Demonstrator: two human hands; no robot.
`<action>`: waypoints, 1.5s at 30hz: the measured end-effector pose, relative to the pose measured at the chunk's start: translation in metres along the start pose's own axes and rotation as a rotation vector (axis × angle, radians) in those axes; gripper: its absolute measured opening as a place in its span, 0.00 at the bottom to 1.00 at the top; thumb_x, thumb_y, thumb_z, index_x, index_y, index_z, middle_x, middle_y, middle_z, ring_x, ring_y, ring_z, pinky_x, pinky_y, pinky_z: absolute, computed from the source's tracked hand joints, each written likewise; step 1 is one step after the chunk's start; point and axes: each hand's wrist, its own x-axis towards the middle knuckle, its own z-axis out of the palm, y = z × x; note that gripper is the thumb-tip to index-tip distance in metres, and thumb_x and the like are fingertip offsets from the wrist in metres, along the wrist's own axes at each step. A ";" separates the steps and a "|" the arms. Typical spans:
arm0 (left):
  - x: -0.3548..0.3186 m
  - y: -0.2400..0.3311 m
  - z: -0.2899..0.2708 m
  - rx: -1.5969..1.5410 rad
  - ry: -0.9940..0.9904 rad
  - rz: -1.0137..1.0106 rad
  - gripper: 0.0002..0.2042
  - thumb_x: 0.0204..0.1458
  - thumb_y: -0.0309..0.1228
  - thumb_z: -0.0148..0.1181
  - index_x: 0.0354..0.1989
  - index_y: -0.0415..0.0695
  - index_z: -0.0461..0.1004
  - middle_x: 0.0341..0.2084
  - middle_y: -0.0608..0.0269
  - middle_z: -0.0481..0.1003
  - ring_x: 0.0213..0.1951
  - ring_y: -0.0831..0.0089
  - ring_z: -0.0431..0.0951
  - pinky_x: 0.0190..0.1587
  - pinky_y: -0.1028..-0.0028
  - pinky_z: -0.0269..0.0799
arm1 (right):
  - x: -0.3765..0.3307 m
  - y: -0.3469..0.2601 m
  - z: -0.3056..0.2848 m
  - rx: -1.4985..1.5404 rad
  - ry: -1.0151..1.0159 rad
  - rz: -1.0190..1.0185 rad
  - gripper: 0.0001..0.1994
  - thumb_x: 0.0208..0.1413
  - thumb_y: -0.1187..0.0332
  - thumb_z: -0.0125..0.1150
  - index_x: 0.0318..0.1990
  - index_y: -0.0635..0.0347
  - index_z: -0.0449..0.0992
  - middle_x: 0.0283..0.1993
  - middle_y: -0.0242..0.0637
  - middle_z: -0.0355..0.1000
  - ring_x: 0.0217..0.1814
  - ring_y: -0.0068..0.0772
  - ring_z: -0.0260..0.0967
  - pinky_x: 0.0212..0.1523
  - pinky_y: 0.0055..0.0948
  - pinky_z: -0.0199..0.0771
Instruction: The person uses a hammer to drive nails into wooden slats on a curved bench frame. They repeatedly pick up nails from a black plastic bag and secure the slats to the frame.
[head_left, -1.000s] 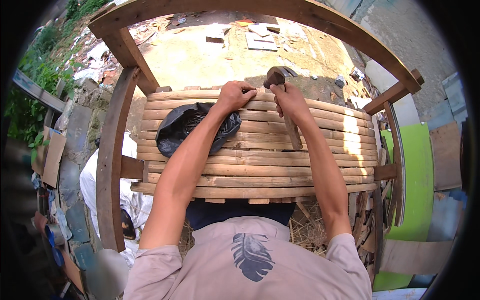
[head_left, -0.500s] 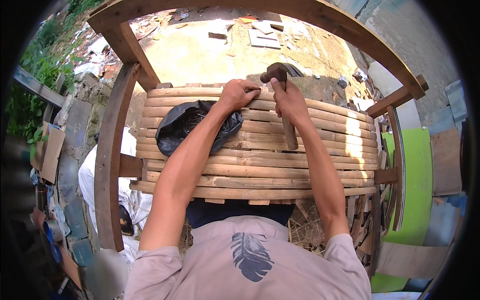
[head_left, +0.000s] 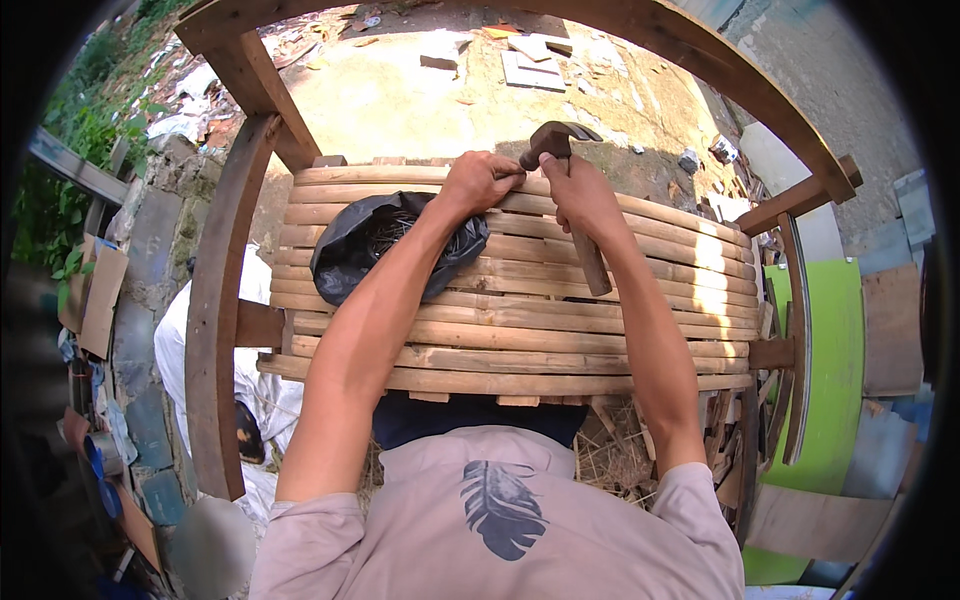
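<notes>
My right hand [head_left: 583, 198] is wrapped round a claw hammer [head_left: 594, 268], thumb up near its head. The hammer's striking face is right beside the fingertips of my left hand [head_left: 478, 184]. Those fingers are pinched together over the far bamboo slats; whatever they hold is too small to make out. Under both hands lies a seat of bamboo slats [head_left: 520, 340], bowed by the lens. On the slats, partly behind my left forearm, sits a crumpled black plastic bag [head_left: 345, 250] with thin metal nails [head_left: 393, 232] inside.
A dark wooden frame surrounds the slats, with a post [head_left: 222, 300] at left and a curved-looking rail [head_left: 720, 60] across the far side. White sacking [head_left: 185, 340] lies beyond the left post. A green panel [head_left: 825, 370] stands at right. Scattered rubble and boards [head_left: 532, 70] lie on the ground beyond.
The hammer's head has tipped slightly and come closer to my left fingertips, its handle end swinging a little right. My left hand keeps its pinch at nearly the same spot.
</notes>
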 end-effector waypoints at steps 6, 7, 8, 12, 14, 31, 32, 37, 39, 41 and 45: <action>-0.001 -0.002 0.001 0.051 0.060 0.086 0.10 0.53 0.35 0.68 0.41 0.47 0.87 0.40 0.55 0.85 0.39 0.60 0.85 0.45 0.68 0.80 | -0.004 -0.005 -0.003 -0.005 0.071 -0.050 0.25 0.69 0.50 0.49 0.46 0.71 0.72 0.20 0.40 0.70 0.16 0.35 0.71 0.19 0.37 0.73; 0.000 -0.001 0.000 0.040 0.028 0.053 0.10 0.53 0.36 0.68 0.41 0.47 0.87 0.40 0.55 0.85 0.39 0.59 0.85 0.46 0.67 0.80 | -0.003 -0.002 0.000 -0.072 0.025 -0.011 0.25 0.69 0.50 0.50 0.46 0.71 0.72 0.20 0.39 0.70 0.16 0.35 0.71 0.19 0.36 0.73; 0.002 0.000 -0.001 0.029 -0.004 0.019 0.11 0.53 0.36 0.68 0.42 0.48 0.87 0.40 0.55 0.85 0.40 0.59 0.85 0.46 0.67 0.80 | -0.001 0.002 0.002 -0.140 -0.021 0.029 0.25 0.69 0.50 0.50 0.46 0.71 0.72 0.20 0.39 0.70 0.15 0.35 0.71 0.19 0.36 0.73; -0.001 -0.008 0.002 -0.008 0.031 0.035 0.11 0.53 0.37 0.68 0.42 0.48 0.87 0.40 0.56 0.85 0.40 0.58 0.85 0.48 0.67 0.80 | -0.006 -0.007 -0.001 0.050 0.096 -0.092 0.27 0.70 0.51 0.49 0.44 0.75 0.72 0.20 0.45 0.72 0.17 0.36 0.73 0.20 0.38 0.74; 0.000 -0.006 0.002 0.010 0.026 0.033 0.11 0.53 0.36 0.68 0.42 0.47 0.87 0.40 0.56 0.85 0.41 0.59 0.85 0.48 0.67 0.80 | -0.009 -0.006 0.001 0.038 0.116 -0.073 0.26 0.69 0.51 0.49 0.45 0.75 0.72 0.21 0.45 0.73 0.17 0.36 0.73 0.21 0.38 0.74; 0.000 -0.001 -0.001 0.017 0.014 -0.054 0.13 0.55 0.40 0.67 0.41 0.45 0.86 0.36 0.52 0.85 0.40 0.59 0.85 0.47 0.66 0.79 | -0.015 0.002 0.001 0.172 0.134 -0.024 0.24 0.69 0.50 0.51 0.41 0.70 0.71 0.21 0.37 0.69 0.16 0.33 0.69 0.19 0.34 0.71; -0.001 0.000 0.000 0.016 0.013 -0.070 0.14 0.55 0.40 0.67 0.41 0.44 0.86 0.37 0.52 0.85 0.40 0.58 0.85 0.47 0.66 0.79 | -0.016 0.009 -0.001 0.213 0.128 -0.016 0.24 0.69 0.49 0.53 0.39 0.67 0.70 0.21 0.35 0.67 0.16 0.30 0.68 0.18 0.34 0.70; 0.002 0.001 -0.002 0.074 -0.011 -0.082 0.15 0.57 0.43 0.63 0.43 0.46 0.86 0.39 0.52 0.84 0.42 0.57 0.84 0.50 0.64 0.77 | -0.002 0.054 0.005 0.260 0.119 0.058 0.23 0.68 0.48 0.54 0.40 0.65 0.71 0.23 0.31 0.66 0.17 0.27 0.67 0.17 0.32 0.69; 0.003 -0.003 0.000 0.073 -0.010 -0.086 0.15 0.58 0.43 0.63 0.43 0.46 0.86 0.39 0.52 0.84 0.42 0.57 0.84 0.50 0.65 0.77 | 0.002 0.069 0.010 0.234 0.152 0.072 0.23 0.68 0.48 0.54 0.41 0.66 0.72 0.23 0.31 0.66 0.17 0.27 0.67 0.17 0.31 0.69; 0.003 -0.001 -0.001 0.081 -0.017 -0.100 0.16 0.58 0.43 0.63 0.43 0.45 0.86 0.39 0.52 0.84 0.42 0.57 0.84 0.50 0.65 0.77 | 0.002 0.075 0.011 0.278 0.148 0.041 0.26 0.68 0.48 0.52 0.40 0.70 0.72 0.23 0.36 0.69 0.17 0.32 0.70 0.19 0.34 0.71; 0.003 -0.006 -0.003 -0.062 0.030 -0.174 0.17 0.55 0.45 0.66 0.42 0.44 0.86 0.33 0.53 0.85 0.37 0.65 0.84 0.43 0.69 0.77 | 0.004 0.083 0.012 0.341 0.134 0.026 0.26 0.68 0.48 0.51 0.38 0.71 0.71 0.24 0.39 0.70 0.17 0.33 0.71 0.19 0.36 0.73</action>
